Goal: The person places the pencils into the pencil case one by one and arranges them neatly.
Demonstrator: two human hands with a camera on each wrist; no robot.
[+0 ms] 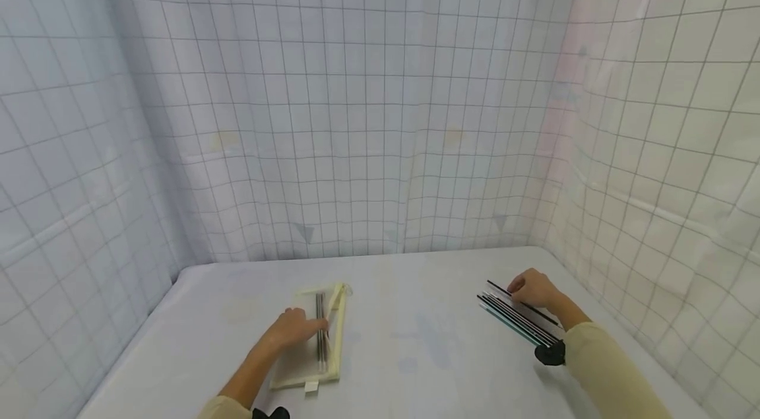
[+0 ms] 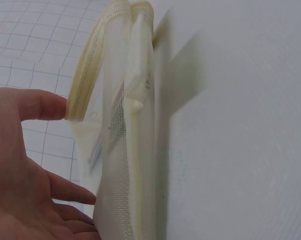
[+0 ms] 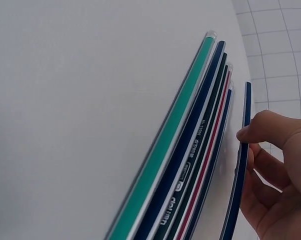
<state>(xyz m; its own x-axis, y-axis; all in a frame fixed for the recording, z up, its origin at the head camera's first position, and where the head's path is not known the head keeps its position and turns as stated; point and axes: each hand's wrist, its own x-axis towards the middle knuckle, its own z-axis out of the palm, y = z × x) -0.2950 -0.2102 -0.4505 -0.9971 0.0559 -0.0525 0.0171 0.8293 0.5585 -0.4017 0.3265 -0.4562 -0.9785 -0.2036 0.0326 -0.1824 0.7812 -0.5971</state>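
Observation:
On the left of the table lies a pale yellow mesh zip pouch [image 1: 334,369], with several dark pencils [image 1: 320,353] showing through it. My left hand [image 1: 292,326] is over it, thumb tip at the raised zip edge [image 2: 79,102] and the other fingers straight against the pouch's side. The zip stands apart from the body there, leaving a gap. To the right, my right hand [image 1: 533,288] pinches a dark blue pencil [image 3: 246,107] between thumb and fingers. Beside that pencil lies a row of several more, including a green pencil [image 3: 183,105] and a black pencil with white lettering [image 3: 190,167].
A white table [image 1: 410,313] lies under everything. White cloth with a dark grid [image 1: 368,109] hangs behind it and on both sides. A small white tag [image 1: 311,386] sticks out from the pouch's near edge.

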